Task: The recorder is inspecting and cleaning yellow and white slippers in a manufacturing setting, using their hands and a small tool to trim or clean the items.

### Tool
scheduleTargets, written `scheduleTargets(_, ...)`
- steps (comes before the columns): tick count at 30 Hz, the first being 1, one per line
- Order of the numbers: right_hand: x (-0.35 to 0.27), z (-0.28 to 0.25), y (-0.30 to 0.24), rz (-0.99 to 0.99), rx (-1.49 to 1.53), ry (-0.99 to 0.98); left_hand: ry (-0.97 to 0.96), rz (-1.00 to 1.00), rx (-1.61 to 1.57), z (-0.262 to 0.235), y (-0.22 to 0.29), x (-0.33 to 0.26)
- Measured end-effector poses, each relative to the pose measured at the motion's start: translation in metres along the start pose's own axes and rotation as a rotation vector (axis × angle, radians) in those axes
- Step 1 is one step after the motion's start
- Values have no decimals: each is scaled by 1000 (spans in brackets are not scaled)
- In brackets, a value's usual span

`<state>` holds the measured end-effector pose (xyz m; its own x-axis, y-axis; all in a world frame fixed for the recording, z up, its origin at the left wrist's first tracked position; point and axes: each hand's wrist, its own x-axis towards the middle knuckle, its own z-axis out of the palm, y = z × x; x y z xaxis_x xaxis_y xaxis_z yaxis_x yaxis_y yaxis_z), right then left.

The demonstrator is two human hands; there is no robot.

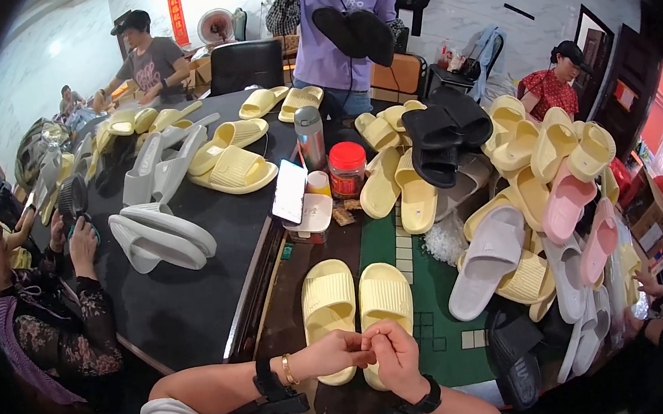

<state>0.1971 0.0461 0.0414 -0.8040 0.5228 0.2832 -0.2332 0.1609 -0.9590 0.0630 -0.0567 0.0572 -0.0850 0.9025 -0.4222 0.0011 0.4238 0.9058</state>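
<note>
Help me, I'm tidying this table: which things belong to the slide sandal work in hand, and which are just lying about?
Likely part of the job:
left hand and right hand, fingertips together
pale yellow slide pair beneath them
heaped slides at right

Likely just lying about:
smartphone
silver tumbler
red-lidded jar
lidded plastic container

Bright indoor light across the middle, and there's glare on the pale wall (56, 48) at ten o'clock! The phone screen (289, 193) blows out white near centre; left hand (330, 355) and right hand (393, 353) look crisp at six; eight o'clock sinks into shade, edges bowing toward a black fisheye rim
</note>
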Motion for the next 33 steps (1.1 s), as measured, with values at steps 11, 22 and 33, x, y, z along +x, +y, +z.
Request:
scheduleTargets(11,5,-30,2,245,-481,-145,259,191,-362,-17,-18,10)
scheduleTargets(22,-5,-37,23,317,-544,-176,367,190,-339,-34,-6,8)
scheduleTargets(33,-40,-31,11,-48,-720,-235,289,25,1055,-18,-23,-3)
